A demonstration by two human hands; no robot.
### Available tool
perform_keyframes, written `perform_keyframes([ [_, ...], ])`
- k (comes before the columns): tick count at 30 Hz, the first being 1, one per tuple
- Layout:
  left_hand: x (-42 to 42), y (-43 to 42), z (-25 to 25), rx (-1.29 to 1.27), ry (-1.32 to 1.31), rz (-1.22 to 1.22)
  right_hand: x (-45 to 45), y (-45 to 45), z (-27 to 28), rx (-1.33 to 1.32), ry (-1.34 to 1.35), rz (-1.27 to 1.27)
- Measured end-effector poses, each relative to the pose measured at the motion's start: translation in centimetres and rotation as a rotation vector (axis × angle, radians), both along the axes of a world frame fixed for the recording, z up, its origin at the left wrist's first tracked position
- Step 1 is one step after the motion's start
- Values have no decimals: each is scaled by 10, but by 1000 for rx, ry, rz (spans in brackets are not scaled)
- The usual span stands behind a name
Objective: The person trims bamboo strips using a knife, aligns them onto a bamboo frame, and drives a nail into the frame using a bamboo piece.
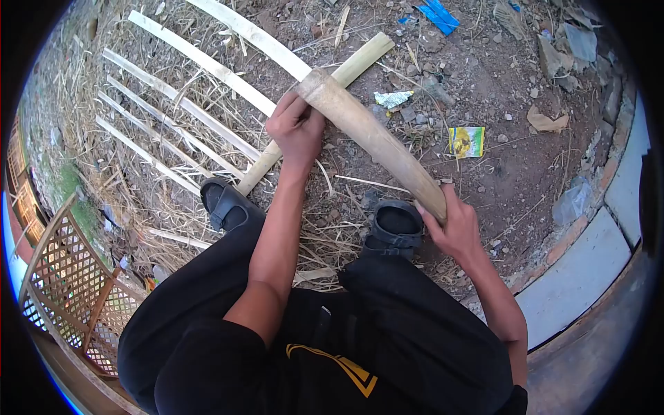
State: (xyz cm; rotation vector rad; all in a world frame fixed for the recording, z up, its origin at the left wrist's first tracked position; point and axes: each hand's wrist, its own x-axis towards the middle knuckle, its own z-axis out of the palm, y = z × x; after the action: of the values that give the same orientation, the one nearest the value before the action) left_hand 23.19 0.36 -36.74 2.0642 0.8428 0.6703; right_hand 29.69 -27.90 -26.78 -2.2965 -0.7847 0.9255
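Observation:
A thick length of split bamboo (377, 135) slants across the view, its rounded outer side up. My right hand (456, 228) is closed around its lower right end. Near the jointed upper left end, my left hand (297, 128) has its fingers curled in against the bamboo's edge; part of the grip is hidden beneath. Under the held bamboo, another bamboo piece (363, 59) lies crosswise on the ground. Pale bamboo strips (200, 61) fan out to the left, several with their near ends at the crosswise piece. One wide strip (252, 34) reaches up to the held bamboo's jointed end.
My dark sandals (394, 225) flank the work on dirt strewn with dry shavings (325, 242). Litter includes a yellow-green packet (467, 142), a foil wrapper (393, 99) and a blue wrapper (439, 15). A woven lattice (72, 283) stands at left; pale slabs (574, 277) edge the right.

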Motion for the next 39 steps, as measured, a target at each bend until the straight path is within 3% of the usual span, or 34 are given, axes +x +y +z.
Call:
perform_keyframes([
  [2,-1,4,-6,11,-42,-19,2,4,0,-91,19,-33],
  [4,-8,-2,-28,-134,-254,-8,0,5,11,137,3,4],
  [6,-1,-3,-20,115,-97,6,-1,3,2,-8,36,3],
  [7,0,1,-12,78,-127,-9,0,4,-2,-141,61,2],
  [8,-3,1,-6,13,11,-11,1,4,0,-138,58,1],
  [11,-2,1,-8,25,-96,-23,-1,5,6,46,10,-63],
  [12,2,0,-13,153,-63,-11,-1,3,5,43,12,-63],
  [14,3,0,-12,170,-44,-7,-2,-1,2,69,22,18],
  [15,1,2,-7,63,-60,-16,-2,-1,1,70,18,19],
  [18,2,5,-12,70,-70,-6,-1,5,-2,-81,62,-70],
  [20,-5,3,-13,46,-128,-44,-1,5,10,152,-11,-23],
  [21,-6,2,-11,14,-149,-64,-2,4,8,143,-8,-22],
  [23,-1,2,-7,33,2,-5,0,3,-6,-97,77,-35],
  [24,1,1,-10,29,-57,6,1,-1,-8,-102,44,-30],
  [28,-2,1,-9,42,-68,-17,1,1,0,148,-28,-61],
  [30,1,0,-3,16,-38,-12,1,-3,-6,-29,19,-7],
  [34,2,2,-6,43,-88,-21,4,2,0,-84,90,-97],
  [36,-1,2,-9,44,-112,-32,6,4,9,202,70,-105],
  [39,4,0,-4,-24,-93,-2,2,0,0,24,138,-105],
])
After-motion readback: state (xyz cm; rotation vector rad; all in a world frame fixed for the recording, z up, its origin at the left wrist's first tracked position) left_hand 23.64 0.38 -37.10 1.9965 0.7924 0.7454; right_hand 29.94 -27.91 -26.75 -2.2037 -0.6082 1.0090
